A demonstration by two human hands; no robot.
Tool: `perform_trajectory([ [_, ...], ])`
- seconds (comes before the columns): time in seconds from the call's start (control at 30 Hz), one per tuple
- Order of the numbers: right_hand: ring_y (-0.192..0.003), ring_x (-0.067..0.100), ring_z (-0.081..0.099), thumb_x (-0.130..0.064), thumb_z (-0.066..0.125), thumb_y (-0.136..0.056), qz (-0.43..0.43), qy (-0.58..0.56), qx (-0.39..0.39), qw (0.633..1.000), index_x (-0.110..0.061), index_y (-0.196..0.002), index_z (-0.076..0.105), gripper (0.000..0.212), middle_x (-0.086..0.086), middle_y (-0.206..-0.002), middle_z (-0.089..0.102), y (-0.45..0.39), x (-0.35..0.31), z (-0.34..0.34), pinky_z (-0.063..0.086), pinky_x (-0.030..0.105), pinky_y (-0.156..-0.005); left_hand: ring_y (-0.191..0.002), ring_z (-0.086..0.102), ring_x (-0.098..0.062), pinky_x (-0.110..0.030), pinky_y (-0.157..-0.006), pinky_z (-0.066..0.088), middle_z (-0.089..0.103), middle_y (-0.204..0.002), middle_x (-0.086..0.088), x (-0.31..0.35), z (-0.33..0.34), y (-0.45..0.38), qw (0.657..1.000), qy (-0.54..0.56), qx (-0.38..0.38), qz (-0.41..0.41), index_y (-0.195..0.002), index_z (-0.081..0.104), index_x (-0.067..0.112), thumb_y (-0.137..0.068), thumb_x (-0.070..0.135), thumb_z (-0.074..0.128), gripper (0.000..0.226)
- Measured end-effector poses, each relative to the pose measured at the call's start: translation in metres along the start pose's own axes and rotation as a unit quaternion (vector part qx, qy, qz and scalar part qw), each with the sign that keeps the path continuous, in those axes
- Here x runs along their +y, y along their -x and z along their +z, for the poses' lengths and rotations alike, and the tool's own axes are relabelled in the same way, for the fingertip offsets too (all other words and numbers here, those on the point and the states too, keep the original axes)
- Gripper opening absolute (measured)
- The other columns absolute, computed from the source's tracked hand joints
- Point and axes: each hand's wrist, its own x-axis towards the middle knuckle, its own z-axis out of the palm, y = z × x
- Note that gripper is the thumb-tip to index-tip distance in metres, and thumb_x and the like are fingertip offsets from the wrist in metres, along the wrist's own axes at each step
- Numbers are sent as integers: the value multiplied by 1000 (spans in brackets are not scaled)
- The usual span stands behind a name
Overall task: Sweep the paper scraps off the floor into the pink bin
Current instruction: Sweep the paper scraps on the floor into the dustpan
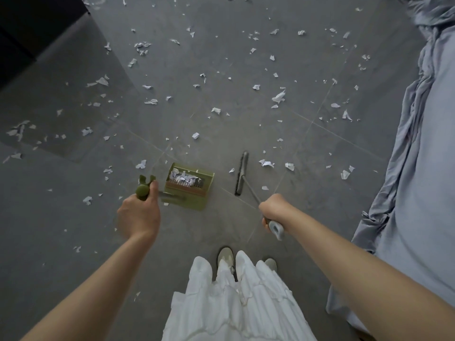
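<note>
White pleated fabric of my skirt [236,303] filled the bottom of the view, with the toes of my pale shoes [224,257] showing just beyond its hem on the grey tiled floor [73,217]. Both of my bare forearms reached forward from the lower corners.

My left hand [139,212] was curled around the rounded green top of a dustpan handle [142,190]. From there the handle ran down to the green dustpan [189,185], which sat on the floor just ahead of me and slightly to the left. A small heap of white paper pieces lay inside it, against its far wall.

My right hand [273,210] gripped the grey handle of a broom [242,173], with the end of the grip sticking out behind my fist. Its thin shaft slanted down and forward to a narrow dark brush head that rested on the floor just to the right of the dustpan, not touching it.

Beyond these tools, torn white paper scraps [279,96] were scattered across nearly the whole floor, a few close beside the brush head and many more spread well ahead and off to both sides. Crumpled blue-grey bedding [423,148] ran along the right edge, draping down to the floor. At the far upper left stood something dark [29,33]; I could not tell what it was.
</note>
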Motion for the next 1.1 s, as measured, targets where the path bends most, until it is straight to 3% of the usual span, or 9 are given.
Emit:
perform_trajectory([
  [0.07, -36, 23, 46, -2, 37, -82, -9, 71, -11, 997, -1, -68, 50, 20, 11, -41, 52, -4, -5, -2, 39, 21, -46, -80, 58, -37, -40, -70, 39, 60, -75, -20, 0, 1, -4, 1000, -3, 2, 7, -75, 64, 1, -92, 63, 48, 66],
  [0.23, -35, 24, 49, -7, 35, -69, -32, 173, -62, 982, -6, -67, 56, 21, 13, -51, 61, -21, -18, -2, 43, 22, -50, -87, 61, -43, -40, -70, 39, 65, -83, -26, 4, 3, -7, 1000, -6, 10, 18, -76, 66, -1, -92, 61, 49, 66],
  [0.37, -46, 27, 49, -5, 36, -70, -27, 162, -65, 984, -6, -67, 48, 13, 16, -57, 60, -33, -26, -7, 42, 26, -51, -84, 60, -41, -37, -68, 34, 60, -78, -24, 14, 7, -5, 999, -16, 9, 26, -70, 62, 2, -94, 55, 50, 59],
  [0.5, -49, 26, 50, -3, 41, -76, -4, 123, -60, 991, -7, -65, 49, 14, 7, -37, 53, -62, -30, -27, 45, 25, -51, -71, 49, -33, -36, -64, 32, 50, -64, -13, 31, 21, 4, 1000, -18, 2, 12, -57, 51, 9, -94, 53, 51, 57],
  [0.63, -63, 30, 51, -7, 39, -87, 14, 90, -37, 995, -4, -71, 47, 18, 11, -45, 50, -81, -26, -69, 42, 33, -62, -71, 49, -33, -37, -64, 33, 51, -63, -13, 50, 39, 16, 1000, -19, 4, -4, -57, 52, 10, -93, 55, 52, 57],
  [0.87, -63, 31, 52, -3, 38, -85, 21, 128, -4, 992, -1, -71, 49, 18, 15, -51, 51, -104, -4, -171, 41, 33, -60, -71, 48, -32, -37, -65, 33, 49, -61, -11, 98, 85, 55, 1000, -23, 3, -5, -60, 54, 9, -94, 54, 51, 56],
  [1.0, -55, 27, 58, -11, 41, -86, 11, 209, 22, 978, -6, -62, 57, 29, 6, -38, 56, -112, 7, -221, 49, 27, -60, -71, 52, -34, -37, -64, 35, 51, -61, -13, 127, 115, 79, 1000, -11, 11, -14, -60, 55, 8, -94, 54, 51, 58],
  [1.1, -53, 26, 59, -8, 39, -76, -15, 282, -12, 959, -4, -74, 66, 28, 10, -53, 66, -111, 12, -256, 52, 27, -60, -71, 51, -33, -36, -64, 34, 51, -62, -13, 145, 133, 93, 1000, -11, 13, -23, -66, 59, 5, -93, 55, 51, 57],
])
